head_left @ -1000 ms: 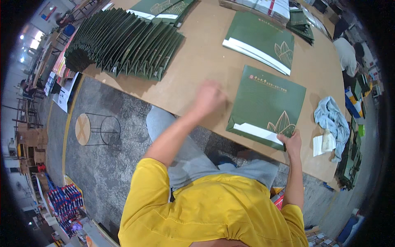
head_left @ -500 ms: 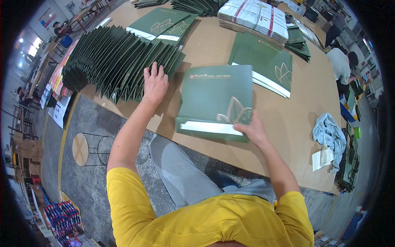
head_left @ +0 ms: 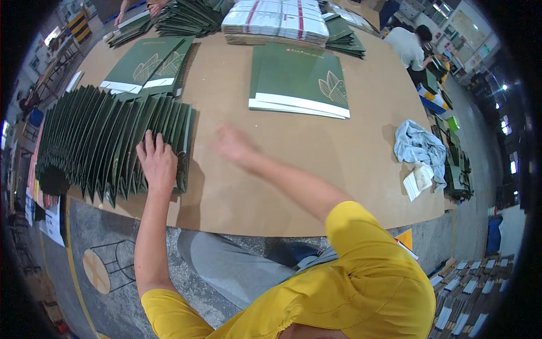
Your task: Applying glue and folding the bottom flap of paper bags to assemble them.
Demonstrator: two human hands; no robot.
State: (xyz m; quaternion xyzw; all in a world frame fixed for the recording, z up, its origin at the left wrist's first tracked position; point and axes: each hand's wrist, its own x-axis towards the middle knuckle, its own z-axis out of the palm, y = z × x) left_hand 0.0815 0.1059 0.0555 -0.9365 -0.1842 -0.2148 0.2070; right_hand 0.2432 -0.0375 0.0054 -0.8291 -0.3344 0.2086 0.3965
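A long row of green paper bags (head_left: 107, 141) with folded, zigzag edges stands packed on the left of the table. My left hand (head_left: 158, 165) rests on the row near its right end, its fingers stretched over the top edges. To the right of the row, over bare tabletop, my right hand (head_left: 232, 142) is smeared by motion, and no bag shows in it. Farther back lie flat green bags (head_left: 299, 79) with a gold leaf pattern and a white strip. More flat green bags (head_left: 148, 65) lie behind the row.
White bundles tied with red bands (head_left: 275, 22) sit at the far edge of the brown table (head_left: 271, 186). A light blue cloth (head_left: 418, 144) lies at the right. A round stool (head_left: 97, 271) stands at lower left. Another person (head_left: 407, 48) works at far right.
The green bag that my right hand held is out of that hand. The right hand has moved left, towards the row's right end. My left hand stays on the row; the view has turned.
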